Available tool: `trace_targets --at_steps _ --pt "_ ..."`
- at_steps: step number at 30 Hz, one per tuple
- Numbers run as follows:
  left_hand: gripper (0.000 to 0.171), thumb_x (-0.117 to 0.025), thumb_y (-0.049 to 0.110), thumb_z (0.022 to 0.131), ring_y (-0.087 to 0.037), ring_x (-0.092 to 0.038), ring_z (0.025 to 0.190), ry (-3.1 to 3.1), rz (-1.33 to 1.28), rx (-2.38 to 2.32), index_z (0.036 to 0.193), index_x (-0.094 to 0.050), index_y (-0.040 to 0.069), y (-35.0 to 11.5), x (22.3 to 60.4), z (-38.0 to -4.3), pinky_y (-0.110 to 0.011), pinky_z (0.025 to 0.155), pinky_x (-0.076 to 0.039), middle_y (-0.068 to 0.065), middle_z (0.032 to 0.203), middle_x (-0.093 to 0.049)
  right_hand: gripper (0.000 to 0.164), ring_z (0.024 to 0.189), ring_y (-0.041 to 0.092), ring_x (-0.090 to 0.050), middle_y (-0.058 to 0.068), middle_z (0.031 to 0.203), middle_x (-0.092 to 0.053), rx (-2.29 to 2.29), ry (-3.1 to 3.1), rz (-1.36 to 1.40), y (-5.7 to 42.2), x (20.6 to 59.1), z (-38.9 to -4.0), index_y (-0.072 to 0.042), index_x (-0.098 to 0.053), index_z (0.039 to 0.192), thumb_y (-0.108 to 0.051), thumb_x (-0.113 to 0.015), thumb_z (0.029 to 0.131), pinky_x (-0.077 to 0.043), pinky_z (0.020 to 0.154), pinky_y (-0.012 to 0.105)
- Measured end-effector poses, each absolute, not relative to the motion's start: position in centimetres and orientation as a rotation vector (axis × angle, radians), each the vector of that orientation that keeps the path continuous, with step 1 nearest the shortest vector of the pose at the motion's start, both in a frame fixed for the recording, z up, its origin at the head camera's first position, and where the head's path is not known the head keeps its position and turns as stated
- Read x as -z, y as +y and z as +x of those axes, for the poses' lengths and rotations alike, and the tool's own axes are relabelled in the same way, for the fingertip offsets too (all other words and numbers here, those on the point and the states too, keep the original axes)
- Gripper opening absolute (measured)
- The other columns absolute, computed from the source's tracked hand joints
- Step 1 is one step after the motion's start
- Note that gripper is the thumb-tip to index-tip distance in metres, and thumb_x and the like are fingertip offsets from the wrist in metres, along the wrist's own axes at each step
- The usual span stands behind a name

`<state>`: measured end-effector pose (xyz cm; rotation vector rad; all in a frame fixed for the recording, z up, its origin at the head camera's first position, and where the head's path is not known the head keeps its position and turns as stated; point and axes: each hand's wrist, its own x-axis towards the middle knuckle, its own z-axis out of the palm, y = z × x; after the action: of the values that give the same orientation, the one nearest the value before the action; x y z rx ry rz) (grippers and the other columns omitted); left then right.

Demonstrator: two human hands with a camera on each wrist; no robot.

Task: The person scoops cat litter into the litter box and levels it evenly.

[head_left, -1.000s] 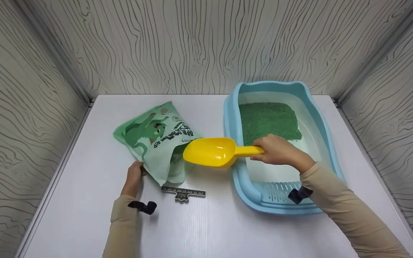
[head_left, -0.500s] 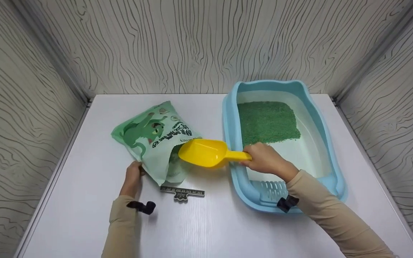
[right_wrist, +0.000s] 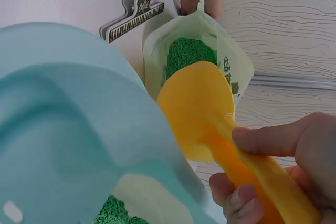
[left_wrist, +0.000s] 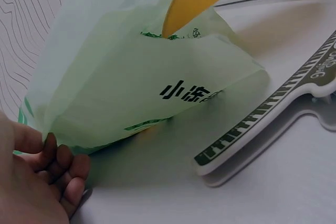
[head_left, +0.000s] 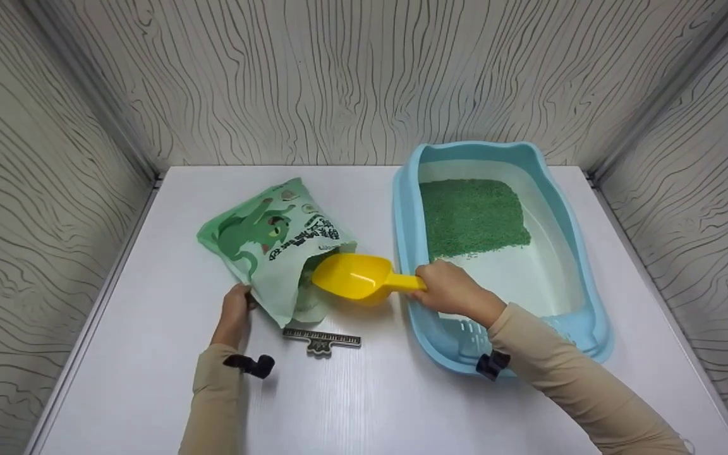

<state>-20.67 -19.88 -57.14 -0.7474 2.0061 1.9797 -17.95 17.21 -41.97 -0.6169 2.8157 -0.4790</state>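
Note:
My right hand (head_left: 455,289) grips the handle of a yellow scoop (head_left: 354,277), thumb along the top in the right wrist view. The scoop's tip reaches into the mouth of a light green cat litter bag (head_left: 263,234), which lies on its side with a cat printed on it. Green pellets (right_wrist: 189,56) show inside the bag in the right wrist view, just ahead of the scoop. My left hand (head_left: 232,314) pinches the bag's near left edge, fingers curled at the plastic in the left wrist view. The scoop's bowl looks bare inside.
A blue litter box (head_left: 405,221) stands on the right, with a patch of green litter (head_left: 474,218) at its far left; my right forearm crosses its near end. A metal clip (head_left: 321,341) with a ruler-like edge lies before the bag. Patterned walls enclose the white table.
My right hand has moved left and a little nearer, taking the scoop's tip to the bag's mouth and into it. My left hand and the bag have hardly moved.

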Motion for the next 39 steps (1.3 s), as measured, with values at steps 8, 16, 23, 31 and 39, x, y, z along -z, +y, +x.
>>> trace_targets --at_steps 8,16,23,31,39 --pt "0.019 -0.029 0.012 0.099 -0.008 -0.045 0.077 1.991 -0.749 -1.994 0.097 -0.048 0.006 -19.7 56.3 -20.2 -0.021 0.074 -0.042 0.005 0.078 -0.048 0.018 0.057 0.015 -0.040 0.004 0.062 -0.048 0.455 2.809 -0.547 16.2 42.2 -17.5 -0.001 -0.059 0.075 -0.014 -0.067 0.084 -0.032 0.051 0.024" --pt "0.019 -0.031 0.012 0.099 -0.005 -0.044 0.073 1.986 -0.736 -2.061 0.086 -0.045 0.010 -19.9 57.3 -20.4 -0.018 0.069 -0.040 0.007 0.074 -0.044 0.020 0.056 0.015 -0.041 0.004 0.062 -0.047 0.450 2.805 -0.519 16.1 42.3 -17.4 -0.001 -0.059 0.074 -0.016 -0.066 0.084 -0.033 0.049 0.023" --pt "0.021 -0.032 0.013 0.099 -0.005 -0.044 0.072 2.005 -0.749 -2.049 0.083 -0.045 0.011 -19.8 57.2 -20.4 -0.017 0.069 -0.040 0.007 0.073 -0.044 0.020 0.054 0.016 -0.041 0.006 0.061 -0.050 0.411 2.826 -0.523 16.0 42.5 -17.3 0.000 -0.058 0.071 -0.014 -0.066 0.083 -0.034 0.048 0.024" --pt "0.014 -0.035 0.014 0.095 -0.008 -0.045 0.075 2.045 -0.779 -1.994 0.091 -0.048 0.009 -19.6 57.3 -20.4 -0.018 0.069 -0.039 0.007 0.074 -0.047 0.022 0.057 0.018 -0.043 0.006 0.062 -0.050 0.356 2.803 -0.449 15.2 42.4 -17.3 -0.001 -0.059 0.071 -0.016 -0.066 0.084 -0.037 0.050 0.028" --pt "0.016 -0.032 0.013 0.097 -0.005 -0.045 0.072 2.046 -0.779 -1.996 0.091 -0.047 0.008 -19.7 57.4 -20.5 -0.017 0.067 -0.040 0.007 0.074 -0.045 0.022 0.060 0.020 -0.045 0.008 0.065 -0.051 0.335 2.796 -0.339 13.2 42.5 -17.0 -0.002 -0.058 0.072 -0.017 -0.069 0.084 -0.042 0.053 0.034"
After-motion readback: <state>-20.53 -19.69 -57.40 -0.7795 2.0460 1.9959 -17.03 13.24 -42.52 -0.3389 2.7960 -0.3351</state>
